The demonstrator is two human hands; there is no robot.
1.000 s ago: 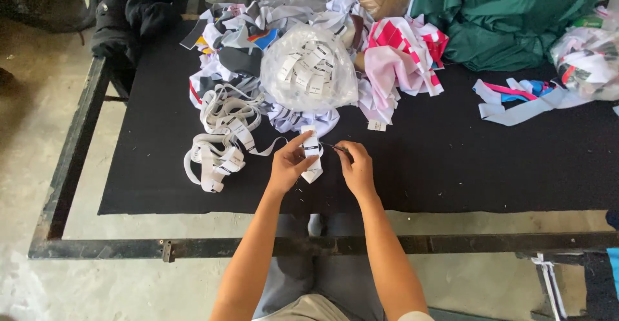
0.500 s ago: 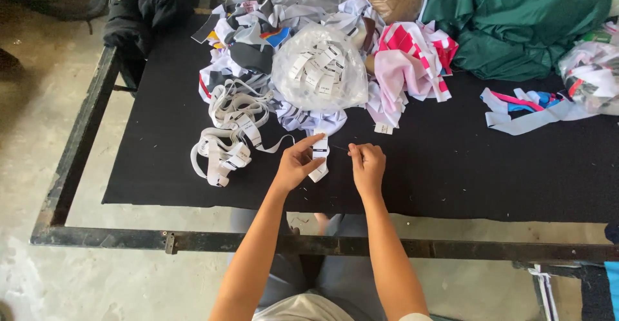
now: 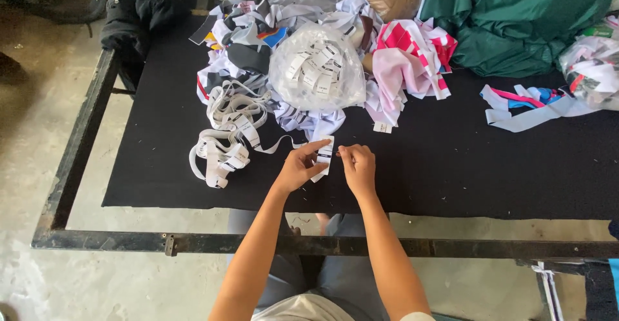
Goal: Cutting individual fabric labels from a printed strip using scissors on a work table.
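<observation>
Frame centre: left hand [image 3: 298,167] pinches a white garment label [image 3: 324,158] by thumb and fingers; right hand [image 3: 358,166], fingers curled, grips its right edge; separating step, next likely a steady pull apart

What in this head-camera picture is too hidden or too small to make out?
- Whatever the right hand pinches: too small, hidden by its fingers.
- Print on the small white fabric label in the left hand: too small to read.
- Contents of the clear plastic bag of white labels: blurred by the film.
- The dark green cloth heap: cut off by the top edge.
- The person's lap: hidden under the black metal table frame.
</observation>
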